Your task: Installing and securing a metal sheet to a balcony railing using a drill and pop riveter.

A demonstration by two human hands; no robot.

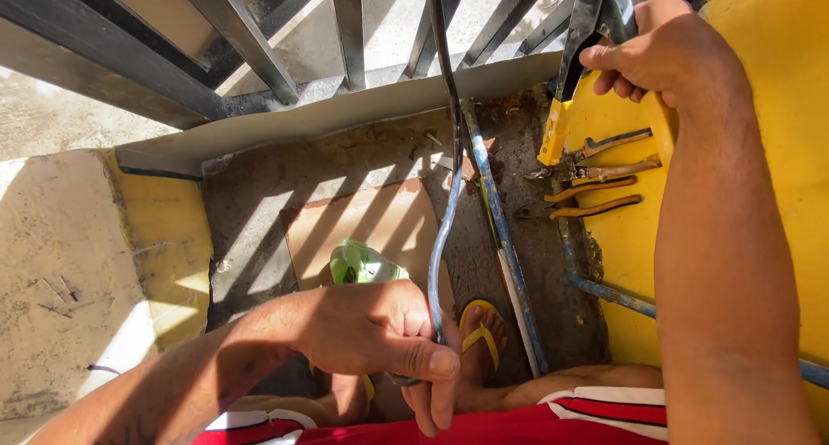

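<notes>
My left hand point(380, 337) is closed around the lower end of a thin bluish metal rod point(451, 169) that rises in a curve toward the black iron bars point(259, 48) above. My right hand point(661, 52) grips the yellow handles of a large cutter point(587, 31) at the top right, its dark jaws pointing up near the bars. Below my hands I see my foot in a yellow flip-flop point(479, 333) and red shorts with white stripes.
Rusty pliers and snips point(591, 173) lie on a yellow surface point(777, 134) at right. A blue-painted metal bar point(505, 246) slants across the dirty concrete floor. A green plastic bottle point(363, 264) rests on a cardboard piece point(380, 220). A yellow-edged concrete ledge point(78, 264) is at left.
</notes>
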